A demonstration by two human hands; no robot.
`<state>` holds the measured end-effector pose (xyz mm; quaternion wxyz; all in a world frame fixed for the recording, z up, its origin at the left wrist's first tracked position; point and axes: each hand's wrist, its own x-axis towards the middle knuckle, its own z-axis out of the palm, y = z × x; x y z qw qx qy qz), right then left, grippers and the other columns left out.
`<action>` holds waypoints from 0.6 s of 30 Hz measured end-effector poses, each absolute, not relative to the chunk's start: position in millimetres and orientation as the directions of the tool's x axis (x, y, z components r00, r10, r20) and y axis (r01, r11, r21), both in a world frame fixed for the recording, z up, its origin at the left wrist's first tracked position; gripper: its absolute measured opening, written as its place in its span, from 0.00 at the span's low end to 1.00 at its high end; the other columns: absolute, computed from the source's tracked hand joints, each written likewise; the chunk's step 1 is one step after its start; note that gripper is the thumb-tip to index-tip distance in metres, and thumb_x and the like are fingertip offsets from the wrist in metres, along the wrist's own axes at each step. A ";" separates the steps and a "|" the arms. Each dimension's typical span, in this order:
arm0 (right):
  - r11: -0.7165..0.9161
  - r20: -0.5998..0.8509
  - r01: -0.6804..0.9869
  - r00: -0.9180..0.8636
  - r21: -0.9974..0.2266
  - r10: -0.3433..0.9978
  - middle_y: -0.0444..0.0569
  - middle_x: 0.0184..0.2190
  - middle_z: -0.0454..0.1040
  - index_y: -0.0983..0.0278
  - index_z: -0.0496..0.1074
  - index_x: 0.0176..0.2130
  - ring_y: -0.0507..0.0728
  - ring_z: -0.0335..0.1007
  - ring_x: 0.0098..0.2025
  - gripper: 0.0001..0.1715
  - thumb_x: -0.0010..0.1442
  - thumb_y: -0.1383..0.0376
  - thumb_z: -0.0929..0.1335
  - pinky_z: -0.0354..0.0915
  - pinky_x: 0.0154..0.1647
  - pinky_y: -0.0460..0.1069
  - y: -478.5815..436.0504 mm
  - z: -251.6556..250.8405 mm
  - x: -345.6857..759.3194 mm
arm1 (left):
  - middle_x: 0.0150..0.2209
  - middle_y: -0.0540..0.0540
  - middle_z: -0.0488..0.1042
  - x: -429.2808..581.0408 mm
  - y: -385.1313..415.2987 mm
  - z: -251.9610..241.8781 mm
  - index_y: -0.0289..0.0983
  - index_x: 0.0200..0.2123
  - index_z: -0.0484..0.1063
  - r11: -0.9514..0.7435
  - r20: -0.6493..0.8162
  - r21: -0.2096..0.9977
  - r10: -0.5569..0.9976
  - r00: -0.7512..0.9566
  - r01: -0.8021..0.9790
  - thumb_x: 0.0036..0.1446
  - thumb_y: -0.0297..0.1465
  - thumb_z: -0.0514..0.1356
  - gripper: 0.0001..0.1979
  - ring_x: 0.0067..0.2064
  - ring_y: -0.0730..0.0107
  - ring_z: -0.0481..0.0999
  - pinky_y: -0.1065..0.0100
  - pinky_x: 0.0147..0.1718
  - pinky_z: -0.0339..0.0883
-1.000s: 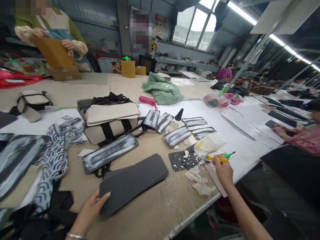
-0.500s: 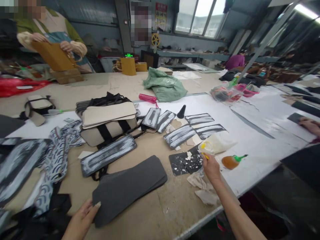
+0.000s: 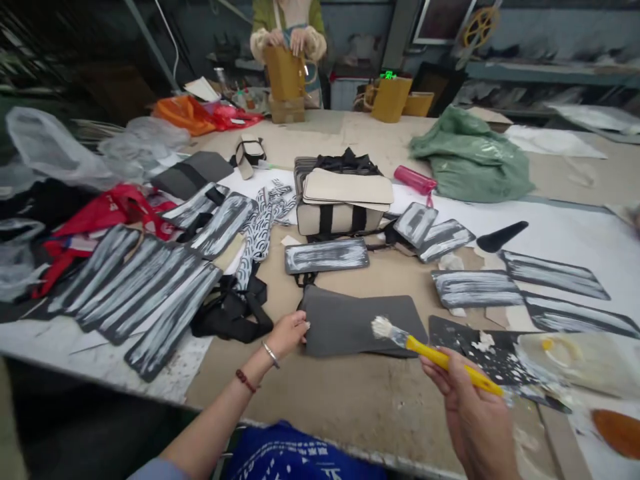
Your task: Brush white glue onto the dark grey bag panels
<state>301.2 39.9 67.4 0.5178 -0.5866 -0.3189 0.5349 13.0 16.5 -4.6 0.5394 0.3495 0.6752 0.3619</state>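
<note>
My right hand [image 3: 473, 407] is closed round the yellow handle of a paintbrush [image 3: 430, 352]. White paste coats its bristles, which are above the right part of a stack of dark grey panels [image 3: 357, 320]. My left hand [image 3: 290, 333] pinches the left edge of that stack, thumb on top. The top panel shows no white on it. Right of the stack lies a black sheet spattered with white paste [image 3: 465, 333], partly behind my right hand. A translucent bag with a yellow opening [image 3: 580, 357] rests beyond it. Just behind the stack is a white-streaked panel [image 3: 327, 255].
More white-streaked panels [image 3: 145, 287] spread over the left side, others [image 3: 477, 289] on the right. Beige bag pieces [image 3: 345, 190], a pink pouch [image 3: 415, 179] and a green sack [image 3: 470, 157] sit behind. An amber bottle [image 3: 617, 430] lies at right. Across the table stands a co-worker [image 3: 289, 40].
The view has swung left. My right hand has brought the brush from the translucent bag to above the dark grey stack. My left hand stays at the stack's left edge.
</note>
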 end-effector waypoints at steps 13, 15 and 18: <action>-0.315 -0.317 -0.068 0.020 -0.947 0.948 0.49 0.28 0.74 0.69 0.70 0.35 0.58 0.73 0.30 0.26 0.43 0.51 0.72 0.72 0.34 0.50 64.3 27.2 196.0 | 0.15 0.56 0.58 11.9 16.4 -14.6 0.37 0.18 0.59 0.471 -0.454 0.879 0.874 -0.174 0.070 0.44 0.27 0.52 0.06 0.18 0.78 0.62 0.75 0.19 0.58; -0.283 -0.283 -0.012 0.075 -0.959 0.956 0.48 0.27 0.74 0.68 0.70 0.35 0.58 0.73 0.30 0.25 0.43 0.51 0.72 0.72 0.34 0.51 70.6 23.8 209.3 | 0.14 0.57 0.58 11.4 15.7 -13.5 0.37 0.17 0.58 0.473 -0.457 0.878 0.873 -0.172 0.073 0.43 0.28 0.53 0.07 0.17 0.77 0.62 0.75 0.18 0.57; -0.250 -0.237 0.068 0.151 -0.966 0.960 0.49 0.26 0.74 0.68 0.69 0.35 0.60 0.73 0.30 0.25 0.44 0.52 0.71 0.72 0.34 0.53 84.4 20.5 240.0 | 0.14 0.57 0.57 10.8 15.1 -11.6 0.38 0.17 0.56 0.474 -0.456 0.877 0.873 -0.171 0.084 0.43 0.31 0.53 0.08 0.17 0.77 0.63 0.75 0.18 0.56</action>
